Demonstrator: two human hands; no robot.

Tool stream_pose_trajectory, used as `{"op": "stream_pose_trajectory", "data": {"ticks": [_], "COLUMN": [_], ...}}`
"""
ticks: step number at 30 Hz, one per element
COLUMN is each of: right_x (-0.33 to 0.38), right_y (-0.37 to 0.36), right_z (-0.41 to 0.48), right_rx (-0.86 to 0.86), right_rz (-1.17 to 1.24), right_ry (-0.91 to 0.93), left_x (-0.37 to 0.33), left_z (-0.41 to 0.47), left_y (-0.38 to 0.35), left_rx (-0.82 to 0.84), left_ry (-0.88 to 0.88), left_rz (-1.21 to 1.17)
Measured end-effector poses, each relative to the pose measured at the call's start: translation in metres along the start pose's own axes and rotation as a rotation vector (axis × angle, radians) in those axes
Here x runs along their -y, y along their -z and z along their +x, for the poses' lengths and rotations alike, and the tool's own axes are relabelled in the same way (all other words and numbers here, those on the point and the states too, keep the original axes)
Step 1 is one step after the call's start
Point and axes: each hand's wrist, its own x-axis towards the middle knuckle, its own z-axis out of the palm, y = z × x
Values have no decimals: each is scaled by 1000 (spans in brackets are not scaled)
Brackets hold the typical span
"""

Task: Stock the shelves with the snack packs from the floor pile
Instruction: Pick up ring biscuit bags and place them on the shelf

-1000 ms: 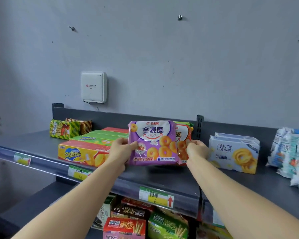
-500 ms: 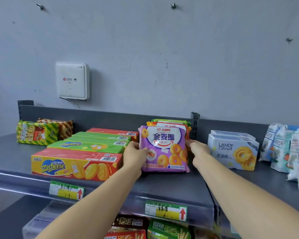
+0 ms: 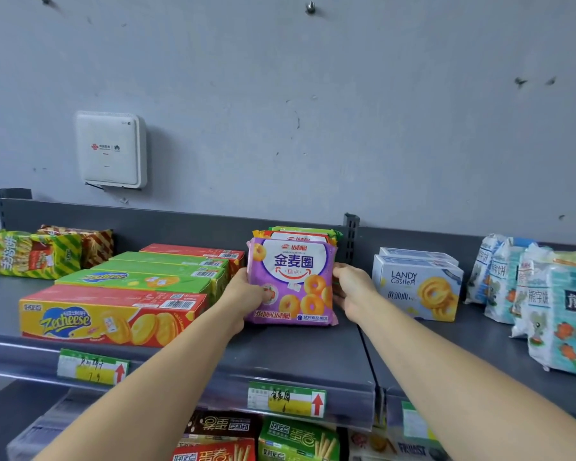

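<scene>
Smooth grey metal shelf is carrying glossy film packs and flat cardboard boxes. A purple snack pack is standing upright at mid-shelf, directly in front of similar orange and green packs. The left hand is gripping its left edge, thumb on the front face; the right hand is gripping its right edge. Zecheese boxes are lying just to the left, a Landy Castle box near on the right. Bare shelf is showing in front, up to the lip.
</scene>
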Motion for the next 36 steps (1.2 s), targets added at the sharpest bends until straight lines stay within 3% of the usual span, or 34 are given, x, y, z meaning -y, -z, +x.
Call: {"op": "stream_pose_trajectory", "data": {"ticks": [4,12,24,31,36], "right_x": [2,4,1,2,4], "right_y": [4,11,21,42,66], "right_z": [1,-1,-14,-36,-59], "right_rx": [8,24,-27,-9,0], "right_rz": [41,1,-323,-542,-741], "right_ry": [50,70,197,292,332], "left_x": [2,7,10,10,5], "left_z": [-1,1,-22,-39,-53], "left_y": [-7,-9,-26,-41,-42], "left_rx": [5,-75,-191,-305,-266], "left_ry": [-87,-178,-241,-348,-478], "left_rz": [30,429,721,888,969]}}
